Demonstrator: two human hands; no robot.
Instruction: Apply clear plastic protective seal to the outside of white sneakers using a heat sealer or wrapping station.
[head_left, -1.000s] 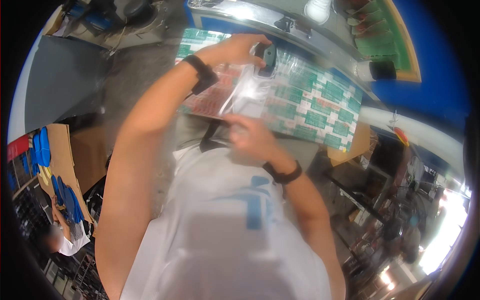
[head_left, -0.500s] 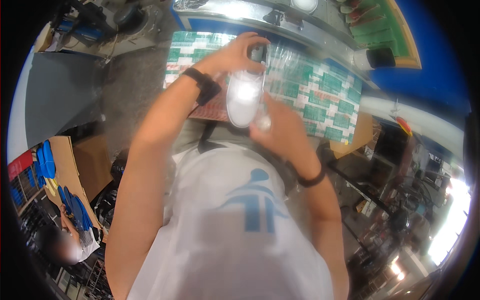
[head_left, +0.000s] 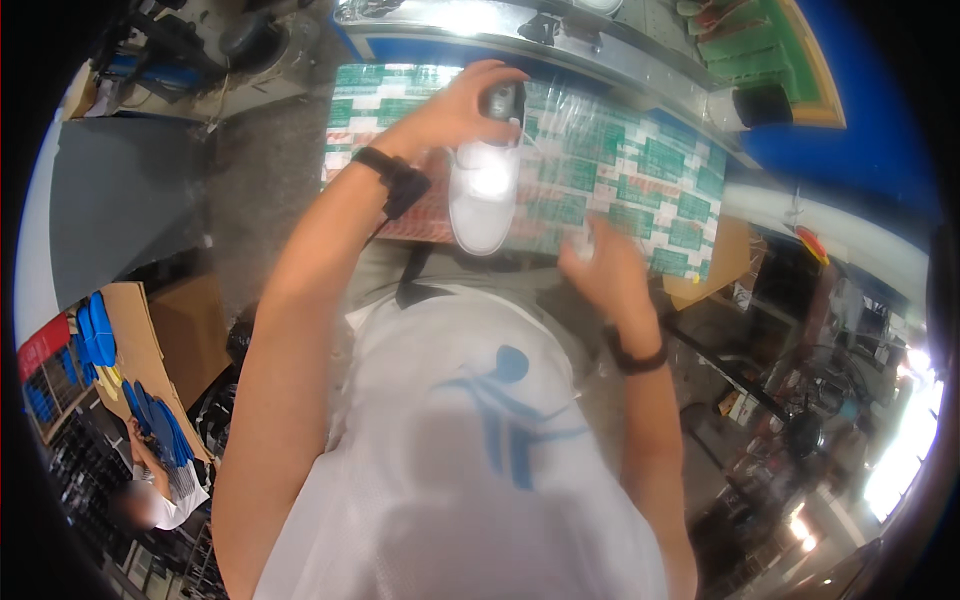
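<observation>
A white shoe (head_left: pixel 483 205) lies over the surface wrapped in a green, white and red print, its toe toward me. My left hand (head_left: pixel 455 118) is closed around the heel end, thumb and fingers on either side of the dark opening. Laces show loosely beside the tongue. To the right of the shoe and apart from it, my right hand (head_left: pixel 615 270) is closed, fingertips together on a small whitish thing (head_left: pixel 581 243). Blur hides what that thing is.
The printed surface (head_left: pixel 655 190) extends right of the shoe. Beyond it runs a metal-edged conveyor (head_left: pixel 470 22) with a blue side. A green tray (head_left: pixel 760 55) stands at the far right. Cardboard (head_left: pixel 140 335) with blue insoles and another person (head_left: pixel 165 495) are at the left.
My right hand has moved from the shoe's side away to the right, carrying the small whitish thing. The shoe and my left hand have shifted slightly left.
</observation>
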